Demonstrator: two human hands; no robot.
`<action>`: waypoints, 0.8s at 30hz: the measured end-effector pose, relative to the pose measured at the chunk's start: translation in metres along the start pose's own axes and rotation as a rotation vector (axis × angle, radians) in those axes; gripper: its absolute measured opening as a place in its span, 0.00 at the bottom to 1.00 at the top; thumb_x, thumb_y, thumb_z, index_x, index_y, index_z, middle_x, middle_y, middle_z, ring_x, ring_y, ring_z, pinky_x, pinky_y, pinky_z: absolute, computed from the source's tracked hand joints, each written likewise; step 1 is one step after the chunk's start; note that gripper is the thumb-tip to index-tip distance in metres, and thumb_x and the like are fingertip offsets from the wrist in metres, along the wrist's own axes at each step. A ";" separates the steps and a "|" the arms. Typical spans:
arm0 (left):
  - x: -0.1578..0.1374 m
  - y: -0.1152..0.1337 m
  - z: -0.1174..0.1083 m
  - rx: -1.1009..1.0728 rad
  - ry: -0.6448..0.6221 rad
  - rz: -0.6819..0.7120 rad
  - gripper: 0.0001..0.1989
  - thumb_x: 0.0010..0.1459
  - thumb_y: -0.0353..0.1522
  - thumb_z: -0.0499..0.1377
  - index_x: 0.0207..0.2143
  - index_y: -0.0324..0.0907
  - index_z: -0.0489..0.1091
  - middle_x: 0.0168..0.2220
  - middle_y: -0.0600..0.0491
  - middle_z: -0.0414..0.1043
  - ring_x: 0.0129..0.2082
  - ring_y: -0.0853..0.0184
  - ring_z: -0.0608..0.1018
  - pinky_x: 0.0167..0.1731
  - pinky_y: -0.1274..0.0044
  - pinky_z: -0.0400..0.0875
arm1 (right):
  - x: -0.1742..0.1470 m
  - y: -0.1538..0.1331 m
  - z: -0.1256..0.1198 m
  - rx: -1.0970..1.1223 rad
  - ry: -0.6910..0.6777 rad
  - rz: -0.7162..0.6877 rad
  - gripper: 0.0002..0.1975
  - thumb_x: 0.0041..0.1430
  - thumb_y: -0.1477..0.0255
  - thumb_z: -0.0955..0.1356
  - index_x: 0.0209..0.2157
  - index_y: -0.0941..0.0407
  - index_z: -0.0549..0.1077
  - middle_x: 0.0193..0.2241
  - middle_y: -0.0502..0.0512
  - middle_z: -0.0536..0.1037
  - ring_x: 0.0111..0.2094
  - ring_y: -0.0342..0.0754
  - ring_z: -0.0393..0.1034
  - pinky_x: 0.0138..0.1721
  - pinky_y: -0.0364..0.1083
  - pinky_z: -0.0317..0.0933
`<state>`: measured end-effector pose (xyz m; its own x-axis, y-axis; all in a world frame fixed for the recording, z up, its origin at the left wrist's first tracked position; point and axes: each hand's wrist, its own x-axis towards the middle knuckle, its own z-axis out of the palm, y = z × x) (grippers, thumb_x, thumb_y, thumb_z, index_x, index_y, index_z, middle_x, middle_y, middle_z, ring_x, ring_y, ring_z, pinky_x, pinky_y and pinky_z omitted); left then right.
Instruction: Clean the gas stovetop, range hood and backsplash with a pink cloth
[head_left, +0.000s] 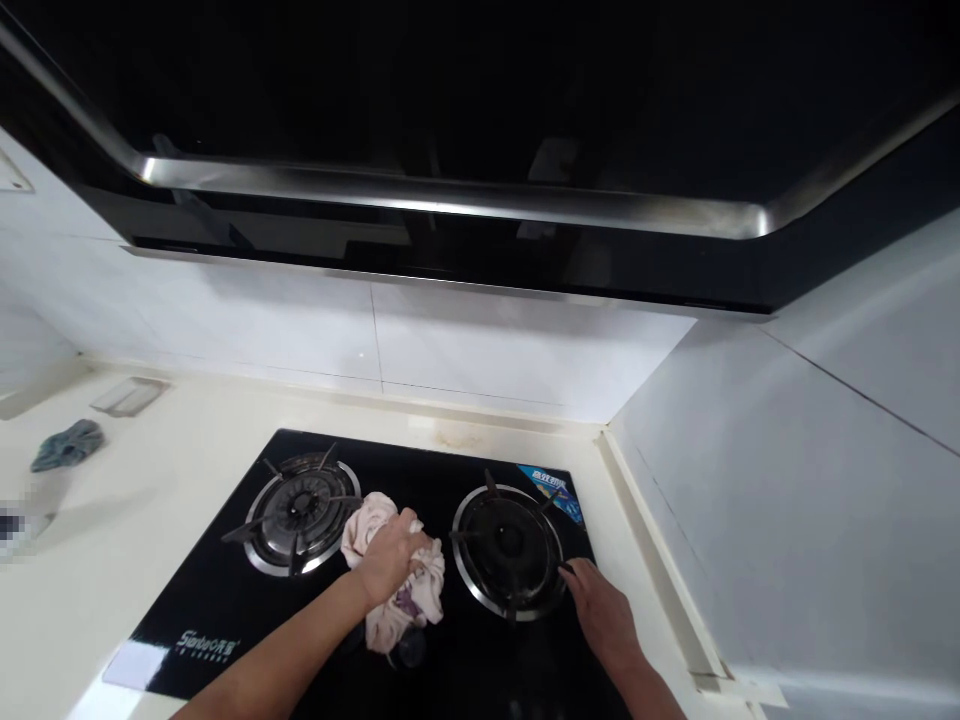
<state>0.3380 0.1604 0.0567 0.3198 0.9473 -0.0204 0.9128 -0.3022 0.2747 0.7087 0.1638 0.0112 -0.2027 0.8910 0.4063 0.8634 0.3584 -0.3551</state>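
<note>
My left hand [394, 560] is closed on a crumpled pale pink cloth [381, 630], pressing it onto the black glass gas stove [360, 690] between the two burners. At the right burner [508, 545], my right hand [600, 610] pinches the outer end of a dark prong of the pan support [551, 500]. Some of its fingers are hidden from view. The left burner [300, 510] has a similar pan support around it. A dark control knob [410, 648] shows just below the cloth.
A black range hood [450, 235] with a metal trim hangs low over the stove. On the pale counter [172, 440] to the left lie a grey-green rag [69, 446] and a clear plastic tray [131, 397]. A tiled wall [750, 480] closes off the right side.
</note>
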 end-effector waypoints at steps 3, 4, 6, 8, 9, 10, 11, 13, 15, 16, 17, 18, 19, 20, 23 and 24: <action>-0.002 -0.005 0.002 -0.015 0.043 -0.026 0.16 0.58 0.26 0.59 0.47 0.50 0.73 0.50 0.50 0.63 0.49 0.60 0.70 0.51 0.69 0.67 | 0.005 0.004 0.003 0.004 -0.017 -0.013 0.22 0.71 0.59 0.53 0.29 0.53 0.68 0.28 0.50 0.73 0.28 0.45 0.70 0.29 0.44 0.60; -0.003 -0.007 0.003 -0.019 0.055 -0.035 0.16 0.58 0.26 0.59 0.47 0.49 0.73 0.51 0.49 0.63 0.50 0.59 0.70 0.51 0.69 0.67 | 0.006 0.007 0.004 0.012 -0.033 -0.018 0.22 0.71 0.59 0.54 0.30 0.53 0.68 0.29 0.51 0.73 0.29 0.45 0.70 0.29 0.44 0.61; -0.005 -0.011 0.005 -0.025 0.074 -0.044 0.17 0.58 0.26 0.59 0.48 0.49 0.74 0.52 0.48 0.63 0.50 0.59 0.70 0.52 0.68 0.67 | 0.007 0.012 0.007 0.036 -0.074 -0.020 0.21 0.71 0.60 0.54 0.31 0.53 0.69 0.31 0.52 0.74 0.31 0.46 0.72 0.30 0.44 0.62; -0.006 -0.013 0.007 -0.029 0.081 -0.042 0.17 0.57 0.26 0.60 0.48 0.49 0.74 0.53 0.48 0.63 0.51 0.59 0.70 0.53 0.68 0.67 | 0.006 0.017 0.011 0.064 -0.111 -0.001 0.20 0.71 0.60 0.54 0.32 0.53 0.70 0.33 0.52 0.75 0.32 0.46 0.72 0.32 0.45 0.63; -0.006 -0.014 0.007 -0.030 0.083 -0.039 0.17 0.57 0.27 0.61 0.48 0.50 0.74 0.53 0.48 0.63 0.51 0.59 0.71 0.53 0.69 0.67 | 0.005 0.019 0.013 0.078 -0.123 0.018 0.20 0.70 0.60 0.55 0.33 0.53 0.70 0.33 0.52 0.75 0.33 0.47 0.73 0.33 0.45 0.64; -0.007 -0.014 0.008 -0.029 0.085 -0.038 0.17 0.56 0.27 0.62 0.48 0.50 0.74 0.53 0.48 0.64 0.51 0.59 0.71 0.53 0.69 0.67 | 0.004 0.020 0.015 0.092 -0.128 0.040 0.19 0.70 0.60 0.55 0.33 0.53 0.70 0.33 0.52 0.75 0.34 0.47 0.73 0.34 0.46 0.64; -0.007 -0.013 0.007 -0.026 0.089 -0.039 0.17 0.56 0.27 0.62 0.48 0.50 0.74 0.53 0.48 0.64 0.51 0.59 0.71 0.53 0.69 0.67 | 0.004 0.021 0.017 0.107 -0.131 0.064 0.19 0.69 0.60 0.55 0.34 0.53 0.70 0.34 0.53 0.75 0.34 0.48 0.73 0.35 0.46 0.65; -0.011 -0.009 0.006 -0.016 0.106 -0.055 0.19 0.57 0.27 0.61 0.51 0.51 0.73 0.55 0.47 0.63 0.53 0.57 0.70 0.55 0.66 0.65 | 0.002 0.020 0.019 0.141 -0.131 0.110 0.19 0.69 0.59 0.55 0.37 0.54 0.71 0.35 0.55 0.75 0.37 0.50 0.74 0.38 0.48 0.66; -0.019 -0.001 0.005 0.017 0.161 -0.102 0.25 0.58 0.29 0.60 0.58 0.53 0.68 0.60 0.45 0.60 0.58 0.51 0.66 0.58 0.58 0.60 | -0.001 0.017 0.019 0.178 -0.116 0.156 0.19 0.68 0.58 0.56 0.43 0.54 0.71 0.40 0.57 0.76 0.42 0.51 0.73 0.43 0.50 0.67; -0.024 0.003 0.006 0.043 0.203 -0.135 0.27 0.59 0.31 0.61 0.61 0.53 0.64 0.63 0.44 0.57 0.60 0.48 0.62 0.60 0.54 0.56 | -0.005 0.015 0.019 0.191 -0.091 0.188 0.21 0.67 0.57 0.57 0.48 0.55 0.70 0.44 0.58 0.75 0.44 0.52 0.73 0.45 0.50 0.67; -0.029 0.008 0.007 0.067 0.248 -0.179 0.30 0.59 0.34 0.62 0.63 0.54 0.61 0.65 0.43 0.55 0.63 0.45 0.58 0.61 0.51 0.52 | -0.010 0.014 0.018 0.195 -0.049 0.227 0.23 0.67 0.56 0.57 0.52 0.56 0.68 0.47 0.60 0.74 0.45 0.52 0.72 0.46 0.51 0.67; -0.034 0.013 0.010 0.085 0.283 -0.229 0.32 0.59 0.38 0.62 0.64 0.54 0.60 0.66 0.42 0.53 0.64 0.43 0.55 0.62 0.49 0.49 | -0.018 0.012 0.018 0.185 0.010 0.265 0.25 0.67 0.54 0.58 0.56 0.57 0.66 0.50 0.62 0.72 0.46 0.53 0.71 0.48 0.52 0.66; -0.037 0.017 0.013 0.095 0.304 -0.277 0.33 0.58 0.42 0.63 0.64 0.54 0.60 0.66 0.43 0.52 0.65 0.41 0.53 0.62 0.48 0.46 | -0.027 0.010 0.018 0.160 0.077 0.296 0.28 0.67 0.53 0.58 0.57 0.58 0.65 0.51 0.64 0.71 0.48 0.54 0.70 0.49 0.53 0.65; -0.040 0.021 0.017 0.097 0.305 -0.314 0.33 0.57 0.45 0.63 0.64 0.54 0.60 0.67 0.43 0.51 0.65 0.40 0.52 0.62 0.48 0.45 | -0.039 0.008 0.020 0.123 0.140 0.312 0.29 0.67 0.52 0.57 0.57 0.59 0.65 0.51 0.65 0.71 0.48 0.56 0.69 0.51 0.55 0.64; -0.034 0.028 0.026 0.097 0.249 -0.372 0.29 0.58 0.46 0.61 0.62 0.58 0.63 0.66 0.46 0.52 0.64 0.37 0.52 0.60 0.46 0.46 | -0.078 0.005 0.031 -0.005 0.266 0.245 0.30 0.67 0.50 0.55 0.50 0.61 0.70 0.46 0.66 0.74 0.50 0.60 0.67 0.53 0.59 0.60; -0.027 0.029 0.026 0.111 0.233 -0.375 0.26 0.60 0.44 0.60 0.61 0.60 0.63 0.66 0.46 0.52 0.64 0.38 0.53 0.59 0.45 0.47 | -0.089 0.005 0.037 -0.045 0.297 0.213 0.31 0.67 0.49 0.55 0.49 0.61 0.71 0.45 0.66 0.75 0.49 0.60 0.67 0.52 0.59 0.60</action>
<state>0.3627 0.1236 0.0402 -0.0922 0.9883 0.1218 0.9804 0.0687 0.1848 0.7137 0.0961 -0.0580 0.1210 0.8222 0.5561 0.8927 0.1548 -0.4231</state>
